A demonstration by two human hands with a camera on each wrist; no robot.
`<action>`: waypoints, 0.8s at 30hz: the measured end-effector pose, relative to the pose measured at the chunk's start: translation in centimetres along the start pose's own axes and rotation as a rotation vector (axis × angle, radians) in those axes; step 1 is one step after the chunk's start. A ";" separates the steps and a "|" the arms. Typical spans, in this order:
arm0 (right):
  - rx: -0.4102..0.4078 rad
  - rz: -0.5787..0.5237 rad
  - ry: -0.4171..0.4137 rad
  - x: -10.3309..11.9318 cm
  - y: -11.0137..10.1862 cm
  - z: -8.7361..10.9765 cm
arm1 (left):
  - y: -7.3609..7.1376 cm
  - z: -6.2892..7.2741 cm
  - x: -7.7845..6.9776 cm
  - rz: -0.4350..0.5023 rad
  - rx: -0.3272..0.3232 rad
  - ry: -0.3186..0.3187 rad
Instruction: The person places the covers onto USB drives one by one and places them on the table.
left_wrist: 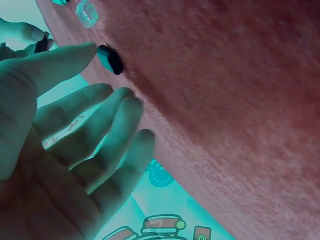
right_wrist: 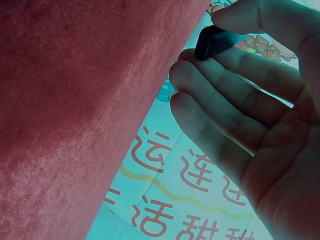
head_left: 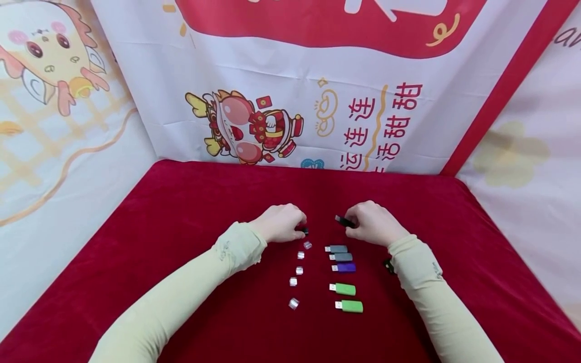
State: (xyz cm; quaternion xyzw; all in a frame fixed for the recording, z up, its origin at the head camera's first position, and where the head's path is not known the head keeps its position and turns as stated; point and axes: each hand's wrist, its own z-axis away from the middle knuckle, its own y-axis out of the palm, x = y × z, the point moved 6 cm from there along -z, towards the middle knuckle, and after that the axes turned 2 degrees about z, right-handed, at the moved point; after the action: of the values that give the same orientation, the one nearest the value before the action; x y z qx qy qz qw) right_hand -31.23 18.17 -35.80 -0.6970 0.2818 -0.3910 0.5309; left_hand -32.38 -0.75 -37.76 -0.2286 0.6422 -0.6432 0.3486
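Note:
My right hand (head_left: 375,223) pinches a black USB stick (head_left: 347,222) between thumb and fingers, its plug end pointing left. In the right wrist view the stick's dark rounded end (right_wrist: 204,44) shows under the thumb tip. A small black cap (left_wrist: 110,59) lies on the red cloth by the left thumb tip; whether they touch I cannot tell. The left hand (head_left: 280,223) has its fingers loosely bent and apart from that cap. Nearest below it is a clear cap (head_left: 307,245), and below the right hand lies a grey USB stick (head_left: 336,249).
More clear caps (head_left: 299,270) form a column on the red cloth (head_left: 218,322). To their right lie another grey stick (head_left: 341,257), a purple stick (head_left: 345,267) and two green sticks (head_left: 343,289). Printed hangings (head_left: 272,65) stand behind and at both sides.

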 end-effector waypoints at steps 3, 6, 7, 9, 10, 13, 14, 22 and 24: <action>-0.008 0.002 0.000 0.1 -0.2 0.1 | 0.4 -0.1 0.0 0.007 0.031 -0.018; -0.009 0.000 0.003 0.1 -0.2 0.2 | 0.6 -0.3 -0.1 0.004 0.036 -0.020; -0.009 -0.001 0.003 0.1 -0.2 0.2 | 0.6 -0.4 -0.2 0.005 0.031 -0.018; -0.009 -0.003 -0.001 0.2 -0.3 0.2 | 0.6 -0.7 -0.3 0.002 0.021 -0.012; -0.007 -0.006 -0.003 0.2 -0.3 0.2 | 0.6 -0.7 -0.3 -0.001 0.015 -0.007; -0.009 -0.012 -0.008 0.3 -0.3 0.2 | 0.6 -0.9 -0.5 -0.005 0.000 0.012; -0.009 -0.014 -0.007 0.3 -0.3 0.1 | 0.6 -1.0 -0.6 -0.009 -0.005 0.019; -0.009 -0.028 0.009 -0.1 -0.4 0.2 | 0.7 -1.3 -0.8 -0.019 -0.027 0.061; -0.009 -0.030 0.011 -0.2 -0.4 0.2 | 0.7 -1.4 -0.8 -0.033 -0.020 0.073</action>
State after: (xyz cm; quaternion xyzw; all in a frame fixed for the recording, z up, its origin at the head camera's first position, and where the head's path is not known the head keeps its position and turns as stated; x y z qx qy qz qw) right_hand -31.13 18.55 -35.51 -0.7014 0.2760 -0.4015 0.5202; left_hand -32.78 0.84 -38.45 -0.2187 0.6572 -0.6503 0.3120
